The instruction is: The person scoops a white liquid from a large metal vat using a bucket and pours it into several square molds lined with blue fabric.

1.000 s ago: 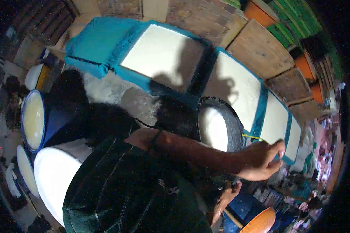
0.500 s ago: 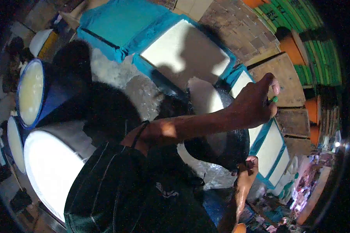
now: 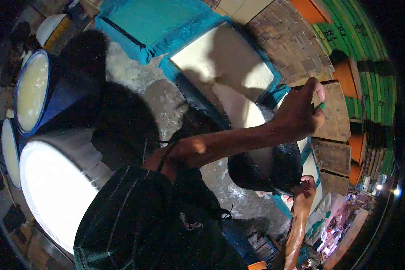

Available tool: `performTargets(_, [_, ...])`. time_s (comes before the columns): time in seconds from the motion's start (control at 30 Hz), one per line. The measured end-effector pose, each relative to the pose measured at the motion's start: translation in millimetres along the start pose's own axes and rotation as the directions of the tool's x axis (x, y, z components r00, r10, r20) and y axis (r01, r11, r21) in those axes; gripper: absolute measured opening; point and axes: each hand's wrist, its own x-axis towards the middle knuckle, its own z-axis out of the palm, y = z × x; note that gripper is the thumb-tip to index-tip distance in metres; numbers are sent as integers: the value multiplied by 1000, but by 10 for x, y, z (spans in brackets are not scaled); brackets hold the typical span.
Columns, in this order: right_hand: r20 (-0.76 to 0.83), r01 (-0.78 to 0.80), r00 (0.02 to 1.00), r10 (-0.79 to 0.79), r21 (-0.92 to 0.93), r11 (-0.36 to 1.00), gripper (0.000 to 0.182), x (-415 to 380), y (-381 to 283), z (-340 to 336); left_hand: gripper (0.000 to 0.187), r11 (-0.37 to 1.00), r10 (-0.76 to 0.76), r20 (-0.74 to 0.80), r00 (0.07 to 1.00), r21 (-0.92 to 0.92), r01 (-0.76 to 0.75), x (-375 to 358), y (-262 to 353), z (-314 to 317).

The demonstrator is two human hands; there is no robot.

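A black bucket [image 3: 267,168] is tipped on its side, and pale liquid [image 3: 238,108] runs from its mouth into a cloth-lined tray [image 3: 202,47] of pale liquid. My left hand [image 3: 311,105] is above the bucket in view, its fingers curled round a small green piece [image 3: 320,105]; whether that joins the bucket is hidden. At the bucket's lower end, my right hand [image 3: 303,195] is closed on its edge. My left forearm crosses in front of the bucket.
Blue drums [image 3: 42,96] of pale liquid and a bright white round vessel [image 3: 54,193] stand at the left. A teal-covered tray [image 3: 159,27] lies at the top. Woven panels [image 3: 290,40] and green slatted stacks [image 3: 373,94] are at the right.
The bucket and my right hand have shifted right in view. More of the pale stream shows at the bucket's mouth. The camera view has shifted slightly, and my left hand has stayed closed.
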Motion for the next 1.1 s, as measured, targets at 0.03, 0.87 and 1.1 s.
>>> performTargets(0.03, [2, 1, 1000, -1, -2, 1000, 32, 23, -16, -33, 42, 1000, 0, -3, 1000, 0, 0, -3, -50, 18])
performTargets(0.87, [56, 72, 996, -64, -156, 985, 35, 806, -173, -743, 37, 993, 69, -117, 991, 105, -57, 296, -441, 406])
performTargets(1.1, [49, 296, 950, -307, -445, 845, 32, 1628, -25, -1030, 26, 940, 312, 4, 950, 143, -309, 670, -1061, 527])
